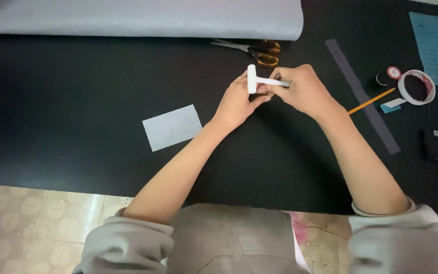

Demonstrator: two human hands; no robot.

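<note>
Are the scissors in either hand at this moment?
No, the scissors lie on the black table, beyond both hands, which hold a small white T-shaped tool.

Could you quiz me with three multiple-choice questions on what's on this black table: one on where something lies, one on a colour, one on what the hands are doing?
1. Where do the scissors lie?
A. Just beyond the hands, near the grey roll
B. On the floor
C. On the small grey sheet

2. What colour is the pencil?
A. Green
B. Orange
C. Black

3. How is the white T-shaped tool held?
A. It lies untouched on the table
B. Between both hands, above the table
C. In one hand only

Answers:
1 A, the scissors sit between the hands and the roll.
2 B, its shaft shows orange by the tape ring.
3 B, the left hand and right hand both grip it.
</note>
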